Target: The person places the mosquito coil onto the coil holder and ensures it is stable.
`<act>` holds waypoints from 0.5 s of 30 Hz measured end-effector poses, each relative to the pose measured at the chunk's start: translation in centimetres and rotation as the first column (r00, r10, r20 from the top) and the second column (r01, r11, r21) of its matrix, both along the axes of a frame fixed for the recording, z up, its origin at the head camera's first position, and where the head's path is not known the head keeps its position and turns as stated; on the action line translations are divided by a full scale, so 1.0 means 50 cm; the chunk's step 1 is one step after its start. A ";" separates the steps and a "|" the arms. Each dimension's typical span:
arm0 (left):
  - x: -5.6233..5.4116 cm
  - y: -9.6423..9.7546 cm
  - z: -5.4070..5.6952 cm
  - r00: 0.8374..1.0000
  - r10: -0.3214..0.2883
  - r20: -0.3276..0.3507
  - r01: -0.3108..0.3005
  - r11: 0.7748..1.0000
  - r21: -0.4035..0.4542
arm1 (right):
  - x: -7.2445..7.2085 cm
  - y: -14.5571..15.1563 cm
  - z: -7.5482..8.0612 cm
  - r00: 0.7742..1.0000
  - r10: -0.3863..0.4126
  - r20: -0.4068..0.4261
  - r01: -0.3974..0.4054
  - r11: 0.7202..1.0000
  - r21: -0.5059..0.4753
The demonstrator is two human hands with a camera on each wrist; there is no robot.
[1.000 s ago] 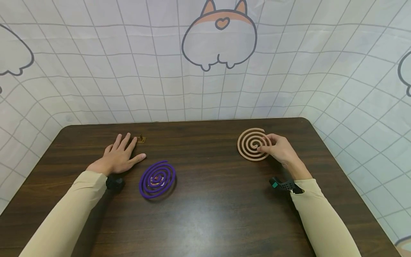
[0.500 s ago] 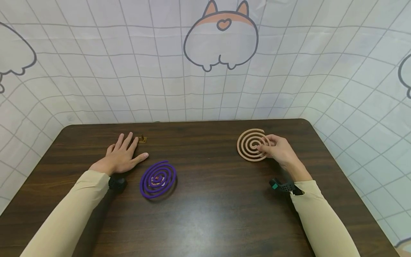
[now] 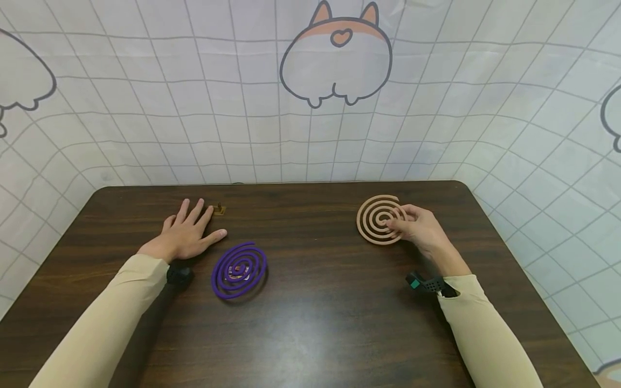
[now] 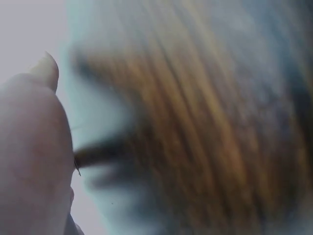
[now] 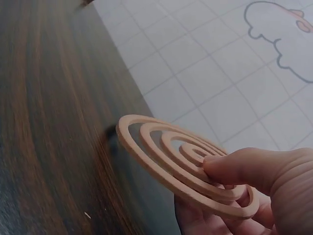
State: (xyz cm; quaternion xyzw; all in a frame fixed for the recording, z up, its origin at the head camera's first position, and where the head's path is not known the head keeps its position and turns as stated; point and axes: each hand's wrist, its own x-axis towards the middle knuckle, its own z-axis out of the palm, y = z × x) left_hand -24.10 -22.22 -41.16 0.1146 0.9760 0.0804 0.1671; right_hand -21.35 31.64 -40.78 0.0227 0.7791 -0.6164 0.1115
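My right hand (image 3: pixel 423 229) pinches a tan mosquito coil (image 3: pixel 367 220) near its centre, thumb on top and the other fingers beneath. In the right wrist view the tan coil (image 5: pixel 146 155) is held tilted above the dark tabletop. My left hand (image 3: pixel 186 234) is spread over the table with straight fingers, its index fingertip right at a small brass-coloured coil stand (image 3: pixel 220 209). A purple mosquito coil (image 3: pixel 216 275) is nearer the front, to the right of that hand; it sits tilted, with a shadow under it. The left wrist view is blurred and shows part of the hand (image 4: pixel 36 147).
The dark wood-grain table (image 3: pixel 310 323) has rounded back corners. A white gridded cloth (image 3: pixel 233 108) with cartoon animal prints hangs behind it and along the sides. A small printed piece (image 3: pixel 246 274) shows through the middle of the purple coil's rings.
The head view has shifted slightly. My left hand appears a little farther right, with its index fingertip still by the stand. The right hand keeps its pinch on the tan coil.
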 end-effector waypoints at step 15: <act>0.004 0.027 0.006 1.000 -0.022 -0.011 0.021 1.000 -0.016 | 0.001 -0.037 0.017 0.999 -0.045 0.022 0.047 0.995 -0.086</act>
